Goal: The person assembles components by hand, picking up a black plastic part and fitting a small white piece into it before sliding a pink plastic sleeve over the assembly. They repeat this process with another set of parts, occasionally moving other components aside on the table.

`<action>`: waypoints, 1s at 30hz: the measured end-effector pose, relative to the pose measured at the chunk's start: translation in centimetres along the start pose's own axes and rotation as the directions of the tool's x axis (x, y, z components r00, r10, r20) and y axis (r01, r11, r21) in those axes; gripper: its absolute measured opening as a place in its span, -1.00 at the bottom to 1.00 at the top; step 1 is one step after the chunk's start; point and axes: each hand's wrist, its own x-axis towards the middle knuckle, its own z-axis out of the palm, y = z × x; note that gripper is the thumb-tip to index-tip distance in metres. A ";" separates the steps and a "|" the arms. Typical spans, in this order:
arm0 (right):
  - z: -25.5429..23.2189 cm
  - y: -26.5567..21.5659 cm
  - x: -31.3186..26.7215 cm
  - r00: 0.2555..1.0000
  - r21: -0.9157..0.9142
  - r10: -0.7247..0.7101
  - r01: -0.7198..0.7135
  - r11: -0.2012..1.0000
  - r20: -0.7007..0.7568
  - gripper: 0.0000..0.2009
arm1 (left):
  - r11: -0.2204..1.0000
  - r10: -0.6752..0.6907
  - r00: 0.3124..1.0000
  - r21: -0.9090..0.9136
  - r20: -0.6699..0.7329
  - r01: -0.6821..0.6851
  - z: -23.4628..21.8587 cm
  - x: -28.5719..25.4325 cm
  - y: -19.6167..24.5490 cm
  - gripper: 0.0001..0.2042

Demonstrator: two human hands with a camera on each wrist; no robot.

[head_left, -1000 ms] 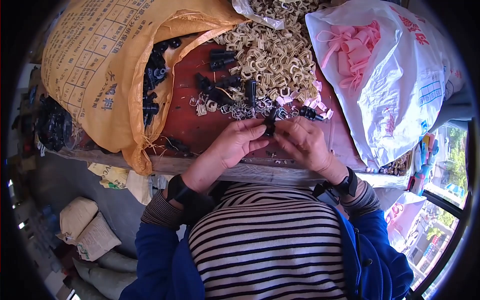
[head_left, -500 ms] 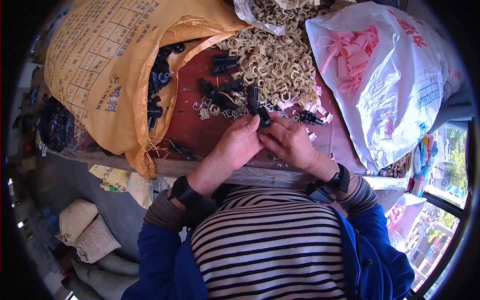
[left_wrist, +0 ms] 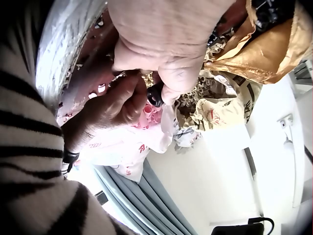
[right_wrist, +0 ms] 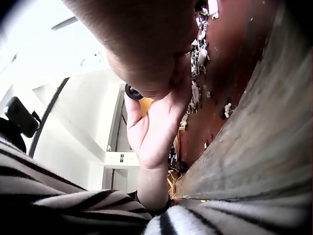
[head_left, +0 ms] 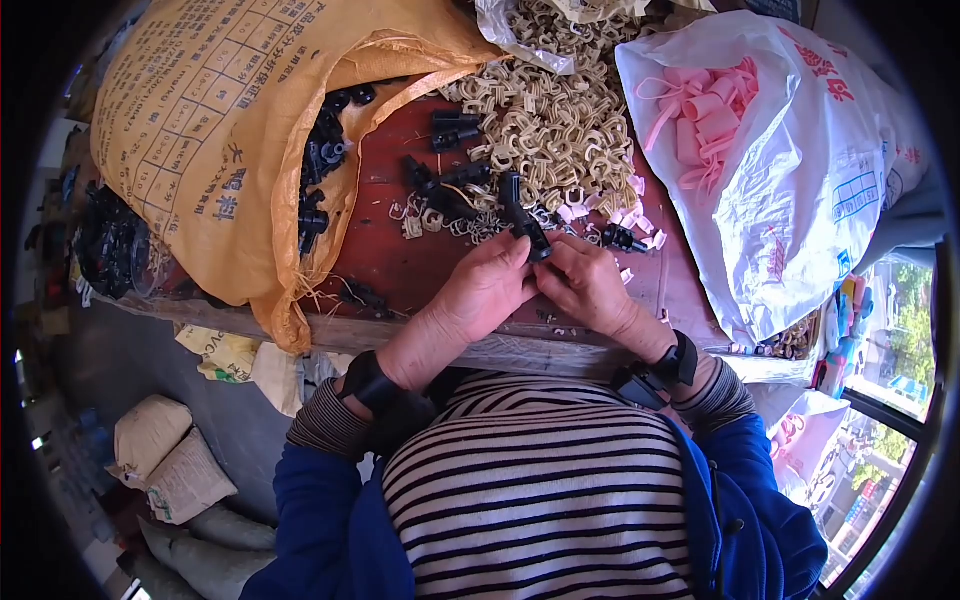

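A black plastic fitting (head_left: pixel 520 215) is held in front of the body, its upper tube tilted up and to the left. The left hand (head_left: pixel 485 290) grips its lower end between thumb and fingers. Close against it, the right hand (head_left: pixel 590 287) has curled fingers at the same lower end; whether these pinch a small part cannot be told. In the left wrist view the fitting's round dark end (left_wrist: pixel 154 96) shows between both hands. The right wrist view shows a black ring-shaped end (right_wrist: pixel 132 92) by the left thumb. Small metal clips (head_left: pixel 483 226) lie just beyond the hands.
Beige clips (head_left: pixel 560 120) are heaped at the back of the red tabletop (head_left: pixel 385 245). An orange sack (head_left: pixel 200 130) with black fittings stands left, a white bag (head_left: pixel 800 200) with pink pieces (head_left: pixel 708 115) right. Loose black fittings (head_left: pixel 440 185) and another one (head_left: pixel 622 238) lie near the hands.
The black fitting has come into fuller view, its tube now pointing up and left. Both hands have moved slightly toward the body and stay close together around its lower end.
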 end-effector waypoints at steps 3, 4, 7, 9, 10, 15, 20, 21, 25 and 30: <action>-1.1 0.2 -0.4 0.999 0.055 0.036 -0.036 0.998 0.003 -0.90 | 0.999 -0.025 0.999 0.029 -0.023 0.026 0.1 -0.3 0.4 -0.73; -1.6 0.1 -0.5 0.997 0.110 0.080 -0.080 0.991 0.000 -0.91 | 0.995 -0.046 0.997 0.088 -0.057 0.051 0.1 -0.5 0.8 -0.74; -2.2 0.2 -0.7 0.997 0.171 0.079 -0.075 0.982 -0.019 -0.92 | 0.974 -0.087 0.988 0.196 -0.131 0.112 -0.3 -1.0 1.7 -0.75; -2.5 0.2 -0.9 0.998 0.181 -0.016 0.027 0.983 -0.064 -0.91 | 0.958 -0.128 0.979 0.236 -0.159 0.164 -0.8 -1.1 1.8 -0.76; -2.6 -0.1 -0.8 0.998 0.182 -0.010 0.022 0.983 -0.065 -0.91 | 0.948 -0.147 0.974 0.257 -0.173 0.189 -0.8 -1.1 1.8 -0.76; -2.3 -1.5 0.0 0.987 -0.045 -0.153 0.151 0.988 -0.043 -0.86 | 0.910 -0.120 0.948 0.348 -0.295 0.223 0.3 -1.3 1.1 -0.77; -2.1 -1.5 0.1 0.976 -0.134 -0.215 0.210 0.968 -0.020 -0.83 | 0.884 -0.135 0.952 0.401 -0.273 0.240 0.2 -1.3 1.0 -0.75; -2.1 -1.5 0.1 0.973 -0.131 -0.229 0.226 0.965 -0.013 -0.82 | 0.878 -0.137 0.955 0.414 -0.264 0.241 0.1 -1.3 1.0 -0.75; -2.3 -1.6 0.3 0.985 -0.088 -0.172 0.174 0.981 0.027 -0.82 | 0.854 -0.144 0.960 0.460 -0.240 0.243 -0.2 -1.3 0.6 -0.74; -1.9 -1.5 0.5 0.992 -0.067 -0.094 0.100 0.993 0.089 -0.84 | 0.793 -0.175 0.947 0.531 -0.269 0.298 -0.2 -1.3 0.4 -0.75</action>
